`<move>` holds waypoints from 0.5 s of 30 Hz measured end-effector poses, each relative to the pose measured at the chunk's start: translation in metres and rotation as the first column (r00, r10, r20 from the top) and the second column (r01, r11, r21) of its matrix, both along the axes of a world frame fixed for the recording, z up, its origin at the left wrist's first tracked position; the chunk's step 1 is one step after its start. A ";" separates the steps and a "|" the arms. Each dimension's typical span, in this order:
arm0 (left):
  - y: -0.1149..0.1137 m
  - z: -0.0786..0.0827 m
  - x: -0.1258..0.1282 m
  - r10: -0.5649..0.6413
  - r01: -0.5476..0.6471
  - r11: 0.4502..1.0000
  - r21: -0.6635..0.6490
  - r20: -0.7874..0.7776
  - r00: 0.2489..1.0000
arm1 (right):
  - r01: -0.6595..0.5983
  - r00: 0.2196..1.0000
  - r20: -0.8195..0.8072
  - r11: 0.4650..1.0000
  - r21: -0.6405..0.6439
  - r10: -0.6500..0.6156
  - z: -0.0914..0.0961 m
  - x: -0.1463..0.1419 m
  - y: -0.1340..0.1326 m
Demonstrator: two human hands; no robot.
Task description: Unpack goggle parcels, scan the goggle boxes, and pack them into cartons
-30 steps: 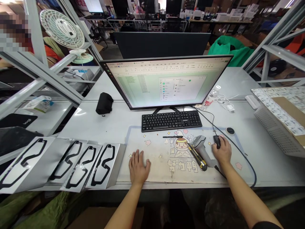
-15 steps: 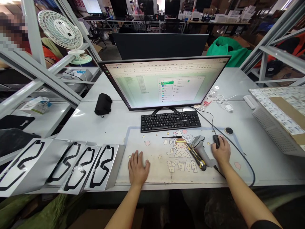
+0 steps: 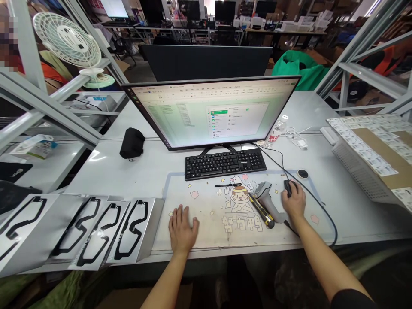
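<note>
My left hand [image 3: 182, 230] lies flat on the printed desk mat [image 3: 206, 236], its fingers stretched and holding nothing. On the right side of the mat, my right hand [image 3: 294, 201] is wrapped over a black computer mouse [image 3: 287, 188]. Between the hands lie a yellow and black utility knife [image 3: 261, 210], a grey barcode scanner [image 3: 272, 201] and a black pen [image 3: 228, 185]. Behind them a black keyboard [image 3: 225, 163] sits under a monitor [image 3: 212, 113], whose screen shows a spreadsheet and a smaller window.
Several white boxes [image 3: 128, 231] with black line pictures stand at the left. Farther back are a black pouch [image 3: 132, 143] and a white fan [image 3: 67, 39]. A plastic bottle [image 3: 273, 134], a round disc [image 3: 302, 174] and a grey basket [image 3: 360, 171] are on the right.
The whole view has shifted, so most things appear a little farther left. Both hands keep their places on the mat, the right one still on the mouse.
</note>
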State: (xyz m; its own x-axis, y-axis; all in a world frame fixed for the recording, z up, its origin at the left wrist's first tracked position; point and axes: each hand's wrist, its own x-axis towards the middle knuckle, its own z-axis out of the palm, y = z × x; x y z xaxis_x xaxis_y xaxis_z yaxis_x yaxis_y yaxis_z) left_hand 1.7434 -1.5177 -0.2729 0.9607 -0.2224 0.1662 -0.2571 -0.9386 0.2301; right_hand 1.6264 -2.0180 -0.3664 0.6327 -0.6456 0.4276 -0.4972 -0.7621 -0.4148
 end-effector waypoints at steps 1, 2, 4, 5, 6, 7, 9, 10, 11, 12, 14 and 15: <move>0.000 0.000 0.000 0.000 0.000 1.000 0.000 0.001 1.000 | 0.003 1.000 -0.004 1.000 0.003 -0.003 0.000 0.000 0.000; 0.000 0.000 0.000 -0.001 0.001 1.000 0.000 0.002 1.000 | 0.006 1.000 -0.007 1.000 0.006 -0.006 0.000 0.000 0.000; 0.000 0.000 0.000 -0.003 0.003 1.000 0.002 0.002 1.000 | 0.012 1.000 -0.008 1.000 0.009 -0.012 0.001 0.000 0.001; 0.000 0.000 0.000 -0.005 0.005 1.000 0.005 0.002 1.000 | 0.014 1.000 -0.007 1.000 0.009 -0.014 0.002 0.000 0.001; 0.000 0.000 0.000 -0.007 0.007 1.000 0.008 0.001 1.000 | 0.015 1.000 -0.004 1.000 0.008 -0.015 0.003 0.001 0.001; 0.001 -0.001 0.001 -0.007 0.007 1.000 0.010 0.000 1.000 | 0.014 1.000 0.000 1.000 0.005 -0.014 0.003 0.001 0.002; 0.001 -0.001 0.001 -0.003 0.003 1.000 0.012 0.001 1.000 | 0.008 1.000 0.006 1.000 -0.005 -0.008 0.004 0.000 0.002; 0.001 -0.001 0.001 0.001 -0.001 1.000 0.011 0.003 1.000 | 0.006 1.000 0.012 1.000 -0.011 -0.006 0.004 0.000 0.002; 0.001 -0.001 0.000 0.003 -0.003 1.000 0.011 0.006 1.000 | 0.003 1.000 0.018 1.000 -0.018 -0.003 0.004 -0.001 0.002; 0.000 -0.001 0.000 0.003 -0.003 1.000 0.015 0.008 1.000 | -0.001 1.000 0.025 1.000 -0.024 0.001 0.002 -0.001 0.001; -0.001 0.000 -0.001 0.005 -0.006 1.000 0.029 0.015 1.000 | -0.013 0.999 0.042 0.999 -0.034 0.014 -0.002 -0.003 -0.002; -0.002 0.001 -0.002 0.004 -0.005 0.999 0.040 0.019 1.000 | -0.019 0.999 0.050 0.999 -0.038 0.021 -0.006 -0.003 -0.005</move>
